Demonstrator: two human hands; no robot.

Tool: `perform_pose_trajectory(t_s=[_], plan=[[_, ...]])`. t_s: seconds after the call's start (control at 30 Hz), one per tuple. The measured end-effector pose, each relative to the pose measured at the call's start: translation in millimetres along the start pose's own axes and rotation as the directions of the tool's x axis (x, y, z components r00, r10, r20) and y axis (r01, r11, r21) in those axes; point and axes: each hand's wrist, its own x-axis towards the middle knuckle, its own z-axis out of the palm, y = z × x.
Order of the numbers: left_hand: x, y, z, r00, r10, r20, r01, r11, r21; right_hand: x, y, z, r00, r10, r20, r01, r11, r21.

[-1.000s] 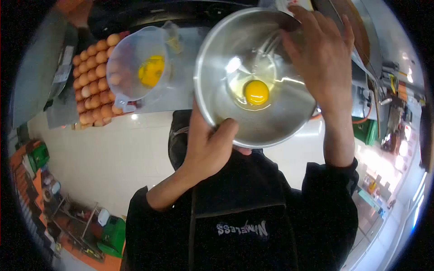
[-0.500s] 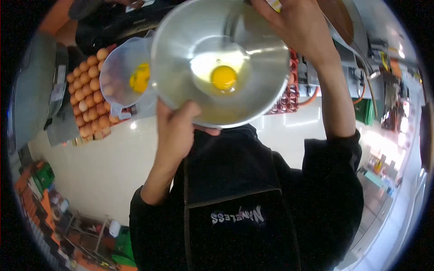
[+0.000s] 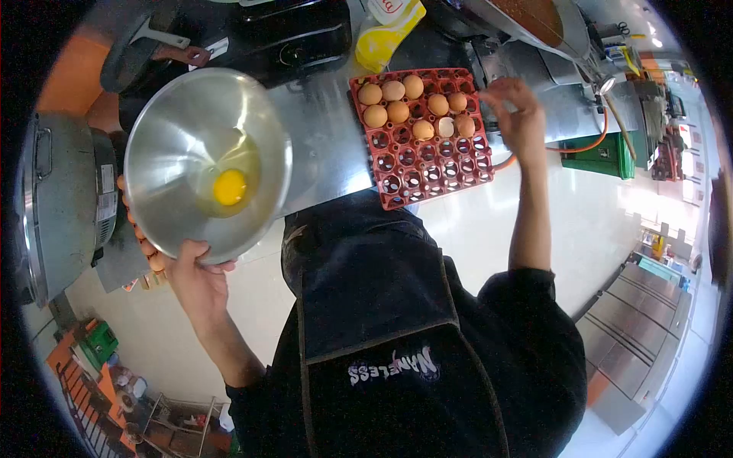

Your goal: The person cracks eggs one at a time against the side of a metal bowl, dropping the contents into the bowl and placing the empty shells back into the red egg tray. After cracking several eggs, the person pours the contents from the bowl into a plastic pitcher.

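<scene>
My left hand (image 3: 201,282) grips the near rim of a large steel mixing bowl (image 3: 160,114), thumb over the edge. The bowl is tilted toward me, with one raw egg (image 3: 230,188), its yolk whole, low inside it. To the right, my right hand (image 3: 521,114) hovers beside a red plastic egg tray (image 3: 401,177), fingers loosely bent and apart, with nothing seen in them. Several brown eggs (image 3: 397,112) sit in the tray's far rows. Among them is an eggshell piece (image 3: 446,127) with its pale inside showing.
A stack of brown eggs (image 3: 149,247) shows partly from behind the bowl at left. A yellow and white pouch (image 3: 388,34) lies behind the tray, near a black appliance (image 3: 294,46). At the far right back stands a pan of brown contents (image 3: 534,19).
The bowl has moved left in my left hand and now hides the plastic jug and most of the egg stack. My right hand has let go of it and come beside the tray.
</scene>
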Motion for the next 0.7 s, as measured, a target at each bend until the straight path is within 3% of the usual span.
perform_pose_trajectory(t_s=[0.07, 0.1, 0.17, 0.2, 0.23, 0.3, 0.37, 0.43, 0.47, 0.5, 0.57, 0.6, 0.67, 0.7], plan=[[3.1, 4.2, -1.4, 0.998, 0.042, -0.057, -0.044, 0.999, -0.031, -28.6, 9.6, 21.3, 0.956, 0.273, 0.105, -0.285, 0.951, 0.119], [5.0, 6.0, -2.6, 0.991, 0.075, -0.113, -0.083, 0.995, -0.064, -38.9, 13.8, 31.6, 0.955, 0.278, 0.099, -0.289, 0.95, 0.12], [17.1, 6.5, -34.9, 0.995, 0.042, -0.088, -0.045, 0.998, -0.04, -61.1, 22.3, 49.3, 0.953, 0.105, 0.285, -0.036, 0.971, -0.238], [21.1, 9.8, -40.0, 0.997, 0.011, -0.077, -0.013, 1.0, -0.024, -70.5, 16.7, 52.7, 0.895, 0.215, 0.39, -0.02, 0.894, -0.447], [25.0, 11.0, -43.7, 0.997, 0.015, -0.078, -0.018, 0.999, -0.028, -72.5, 18.8, 50.8, 0.897, 0.21, 0.388, -0.016, 0.894, -0.447], [27.5, 19.1, -49.3, 0.985, 0.051, -0.163, -0.056, 0.998, -0.024, -66.8, 17.9, 44.1, 0.885, 0.295, 0.359, -0.12, 0.891, -0.437], [39.0, 23.6, -71.7, 0.987, 0.074, -0.141, -0.069, 0.997, 0.038, -63.7, 21.0, 39.4, 0.903, 0.273, 0.332, -0.119, 0.901, -0.417], [42.5, 24.8, -74.5, 0.985, 0.108, -0.131, -0.095, 0.991, 0.097, -64.9, 39.0, 52.3, 0.94, 0.23, 0.252, -0.238, 0.971, -0.001], [44.3, 24.3, -67.2, 0.966, 0.176, -0.189, -0.159, 0.982, 0.099, -75.4, 44.2, 64.8, 0.939, 0.192, 0.286, -0.086, 0.935, -0.345], [45.2, 26.0, -62.0, 0.935, 0.248, -0.255, -0.228, 0.968, 0.106, -80.5, 28.9, 60.4, 0.939, 0.097, 0.329, 0.107, 0.828, -0.551], [45.3, 30.7, -61.7, 0.918, 0.257, -0.302, -0.188, 0.953, 0.239, -65.5, 15.1, 63.8, 0.991, 0.044, 0.127, 0.015, 0.9, -0.435], [46.8, 32.5, -67.2, 0.904, 0.27, -0.333, -0.193, 0.95, 0.247, -58.6, 8.3, 67.0, 0.991, 0.02, 0.133, 0.037, 0.913, -0.407], [53.8, 33.5, -73.2, 0.951, 0.233, -0.204, -0.149, 0.922, 0.358, -55.9, -1.4, 69.4, 0.948, 0.284, 0.141, -0.281, 0.959, -0.045], [55.1, 32.2, -73.9, 0.951, 0.237, -0.199, -0.154, 0.92, 0.361, -56.1, -3.3, 76.3, 0.948, 0.288, 0.135, -0.285, 0.958, -0.043]])
